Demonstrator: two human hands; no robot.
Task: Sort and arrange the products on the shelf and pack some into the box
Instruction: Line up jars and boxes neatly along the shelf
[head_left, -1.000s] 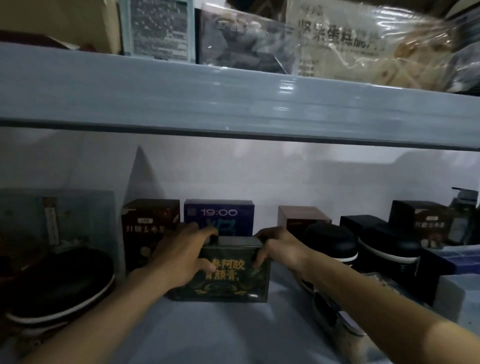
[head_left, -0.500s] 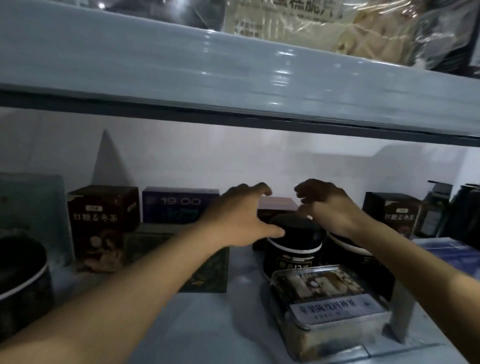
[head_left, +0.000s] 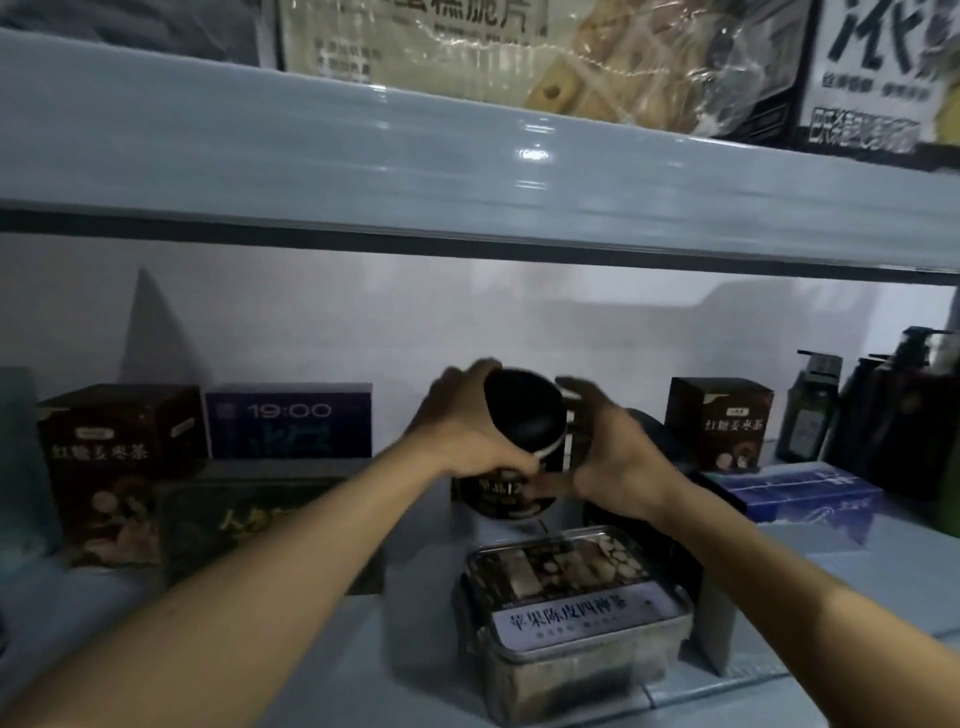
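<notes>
Pale blue-grey metal shelving (head_left: 363, 156) fills the view against a white back wall, its upper board running across the top of the frame with a clear plastic bag of crisp slices (head_left: 519, 47) on it. On the lower level, at left, a dark green flat carton with gold lettering (head_left: 249, 525) stands in front of a dark brown tea carton (head_left: 122, 467) and a purple-blue box printed 19:00 (head_left: 288, 423). A second ago both hands were on that green carton; now it stands alone, let go, so I take that piece as placed. At lower centre sits a clear plastic lidded tub with a white label (head_left: 571, 618), and to the right a flat blue box (head_left: 800, 491), a second brown carton (head_left: 719, 421) and dark pump bottles (head_left: 815, 405). The hands have moved on to a round black jar with a white band under its lid (head_left: 519, 441), at the centre of the frame just behind the tub. The left hand (head_left: 462, 431) wraps its side and the right hand (head_left: 608, 452) cups the other. The jar is tipped, lid towards us; whether its base touches the shelf I cannot tell. It looks like the next item to be sorted or boxed.
</notes>
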